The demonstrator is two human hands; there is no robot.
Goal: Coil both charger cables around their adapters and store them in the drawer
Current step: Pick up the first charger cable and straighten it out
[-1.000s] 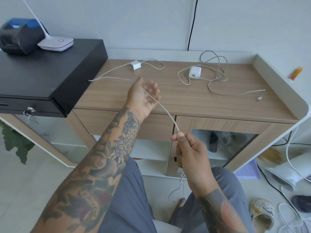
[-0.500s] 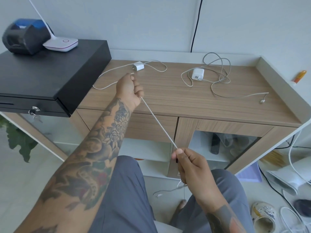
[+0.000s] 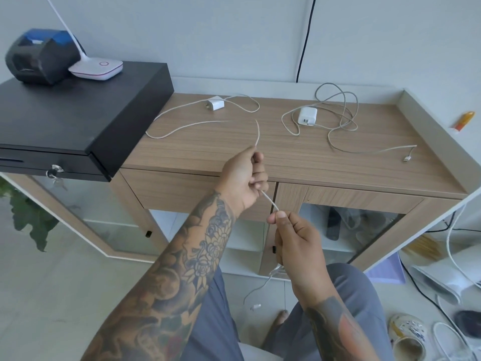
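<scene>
Both tattooed forearms reach forward in front of the wooden counter [image 3: 299, 152]; the left hand [image 3: 243, 179] is raised at the counter's front edge, fingers curled tight around the white cable [image 3: 182, 126]; the right hand [image 3: 294, 238] sits lower, below that edge, pinching the same cable between thumb and forefinger, its tail dangling beneath; the cable runs back across the counter to the small adapter [image 3: 216, 103] near the counter's rear; the second adapter [image 3: 307, 116] lies on the counter amid its loose cable [image 3: 338, 110].
</scene>
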